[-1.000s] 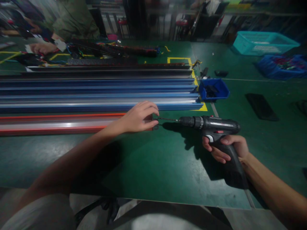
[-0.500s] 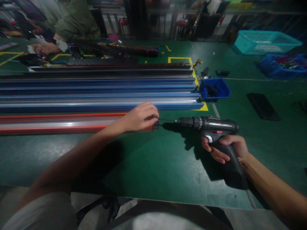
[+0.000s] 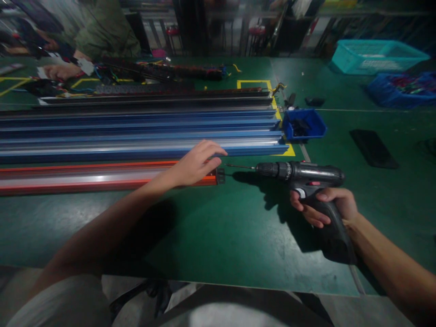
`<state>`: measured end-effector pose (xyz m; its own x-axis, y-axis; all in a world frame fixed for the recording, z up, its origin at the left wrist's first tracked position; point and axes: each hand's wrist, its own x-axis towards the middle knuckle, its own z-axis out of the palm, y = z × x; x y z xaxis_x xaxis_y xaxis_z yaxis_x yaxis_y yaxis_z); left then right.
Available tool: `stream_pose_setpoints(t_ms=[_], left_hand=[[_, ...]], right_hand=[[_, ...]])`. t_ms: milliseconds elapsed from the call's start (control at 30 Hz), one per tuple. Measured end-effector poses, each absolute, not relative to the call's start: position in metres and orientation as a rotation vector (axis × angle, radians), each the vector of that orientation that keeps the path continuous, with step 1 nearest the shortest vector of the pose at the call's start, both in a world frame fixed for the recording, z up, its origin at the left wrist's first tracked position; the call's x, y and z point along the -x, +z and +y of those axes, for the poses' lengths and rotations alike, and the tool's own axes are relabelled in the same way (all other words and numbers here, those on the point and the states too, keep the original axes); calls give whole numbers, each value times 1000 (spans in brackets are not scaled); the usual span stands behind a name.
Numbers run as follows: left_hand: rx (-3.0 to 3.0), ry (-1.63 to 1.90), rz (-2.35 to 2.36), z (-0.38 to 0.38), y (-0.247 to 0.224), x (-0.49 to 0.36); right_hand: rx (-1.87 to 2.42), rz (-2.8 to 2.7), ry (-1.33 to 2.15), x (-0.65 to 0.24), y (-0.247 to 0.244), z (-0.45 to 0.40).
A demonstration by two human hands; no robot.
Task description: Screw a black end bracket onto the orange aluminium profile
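Observation:
My right hand (image 3: 323,209) is wrapped round the handle of a black cordless drill (image 3: 299,175), with its fingers near the white trigger. The drill's long thin bit (image 3: 240,166) points left, its tip a little short of the rail's end. My left hand (image 3: 199,163) lies over the right end of an orange rail (image 3: 102,177) with a pale inner face; thumb and fingers are apart, and nothing shows between them. A small black end piece (image 3: 221,175) sits at that end of the rail. Part of the rail is hidden under my left hand.
Several blue rails (image 3: 143,136) lie behind the orange one. A blue bin (image 3: 304,125) of small black parts stands at their right end. Farther right are a dark flat object (image 3: 374,148), a wire-filled blue bin (image 3: 405,91) and a turquoise basket (image 3: 379,56). Another person's hand (image 3: 63,71) works at back left.
My left fingers have opened and come away from the bit and the end piece. The drill has shifted slightly right, its bit drawing back from the rail's end.

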<state>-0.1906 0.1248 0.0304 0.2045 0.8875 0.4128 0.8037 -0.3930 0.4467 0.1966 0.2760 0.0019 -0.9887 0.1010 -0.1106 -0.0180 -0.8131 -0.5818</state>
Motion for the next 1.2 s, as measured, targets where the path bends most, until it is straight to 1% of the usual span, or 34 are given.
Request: stream_pose_setpoints(t_ms=[133, 267, 500, 1200], left_hand=[[-2230, 913, 1724, 127, 27, 194], [-2267, 793, 1734, 128, 25, 195], [-2308, 729, 1723, 132, 25, 196], [-2271, 724, 1714, 132, 27, 194]], right_hand=[[256, -958, 2925, -196, 4, 279], [299, -993, 2910, -196, 5, 278], [325, -1045, 2945, -197, 1, 273], [432, -1093, 2956, -196, 3, 271]])
